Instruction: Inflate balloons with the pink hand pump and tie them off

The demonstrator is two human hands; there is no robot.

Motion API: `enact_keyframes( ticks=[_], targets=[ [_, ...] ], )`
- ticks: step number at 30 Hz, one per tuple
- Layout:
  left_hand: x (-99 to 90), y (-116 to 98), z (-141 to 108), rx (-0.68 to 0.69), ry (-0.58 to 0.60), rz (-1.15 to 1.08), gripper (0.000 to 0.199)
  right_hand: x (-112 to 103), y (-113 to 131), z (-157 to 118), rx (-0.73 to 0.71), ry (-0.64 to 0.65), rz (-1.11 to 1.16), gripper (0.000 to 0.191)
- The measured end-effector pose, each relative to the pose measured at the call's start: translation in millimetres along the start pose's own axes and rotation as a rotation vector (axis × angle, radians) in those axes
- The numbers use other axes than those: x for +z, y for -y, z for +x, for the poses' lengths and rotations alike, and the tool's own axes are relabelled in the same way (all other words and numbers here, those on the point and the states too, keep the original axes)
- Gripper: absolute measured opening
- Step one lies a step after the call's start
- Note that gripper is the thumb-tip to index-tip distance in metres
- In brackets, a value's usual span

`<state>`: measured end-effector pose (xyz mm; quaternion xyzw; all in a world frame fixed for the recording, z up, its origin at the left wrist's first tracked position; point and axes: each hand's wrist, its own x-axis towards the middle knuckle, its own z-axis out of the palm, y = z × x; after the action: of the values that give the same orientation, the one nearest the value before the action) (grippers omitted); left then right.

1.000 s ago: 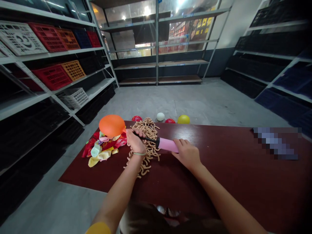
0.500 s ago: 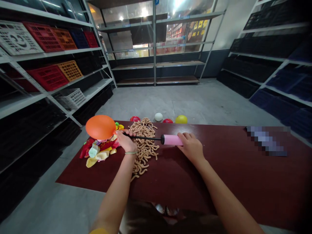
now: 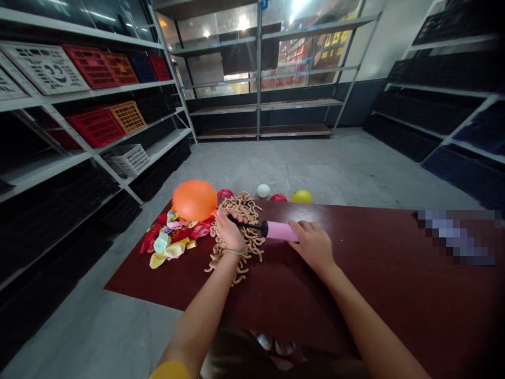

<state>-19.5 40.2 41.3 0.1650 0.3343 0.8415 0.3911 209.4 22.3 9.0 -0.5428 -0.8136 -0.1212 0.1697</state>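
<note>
2 hands, left [image 3: 229, 233] closed at orange balloon [image 3: 194, 200] neck, right [image 3: 313, 243] seemingly gripping pink pump [image 3: 282, 231], near table edge [image 3: 355, 206]

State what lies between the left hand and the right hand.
In the head view, the barrel of a pink hand pump and its black hose lie between the left hand and the right hand.

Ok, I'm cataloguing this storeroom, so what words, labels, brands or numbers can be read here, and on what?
Nothing here can be quoted reliably.
Yellow characters on the dark sign beyond the glass: too blurred to read.
Blue tag on the shelf upright: too small to read.
Pink hand pump: no legible marking shows.
</note>
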Motion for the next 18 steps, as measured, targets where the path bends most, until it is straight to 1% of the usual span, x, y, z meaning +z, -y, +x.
enact_keyframes(
  ticks=[2,4,6,8,10,13,15,16,18],
  targets=[
    [-0.5,-7,4,0.035,-0.046,-0.006,0.030,2,-18,2,0.074,-0.030,-0.021,0.040],
    [-1.5,-14,8,0.064,-0.085,-0.021,0.028,4,-27,2,0.135,-0.047,-0.016,0.040],
    [-2.4,-16,9,0.076,-0.111,-0.035,0.026,3,-22,2,0.172,-0.049,-0.004,0.040],
    [-2.7,-13,6,0.084,-0.129,-0.037,0.025,1,-5,0,0.190,-0.041,0.002,0.039],
    [-1.7,-7,1,0.071,-0.120,-0.016,0.026,-2,18,-2,0.163,-0.024,0.017,0.040],
    [2.3,4,-9,0.029,-0.072,0.023,0.029,-3,44,-6,0.015,0.018,0.087,0.051],
    [5.5,6,-12,0.002,-0.037,0.029,0.032,-2,47,-7,-0.053,0.038,0.105,0.054],
    [6.8,5,-12,-0.008,-0.020,0.027,0.033,-1,44,-7,-0.071,0.040,0.100,0.054],
    [8.2,0,-9,-0.005,0.000,0.009,0.035,-1,31,-5,-0.077,0.022,0.070,0.051]
  ],
)
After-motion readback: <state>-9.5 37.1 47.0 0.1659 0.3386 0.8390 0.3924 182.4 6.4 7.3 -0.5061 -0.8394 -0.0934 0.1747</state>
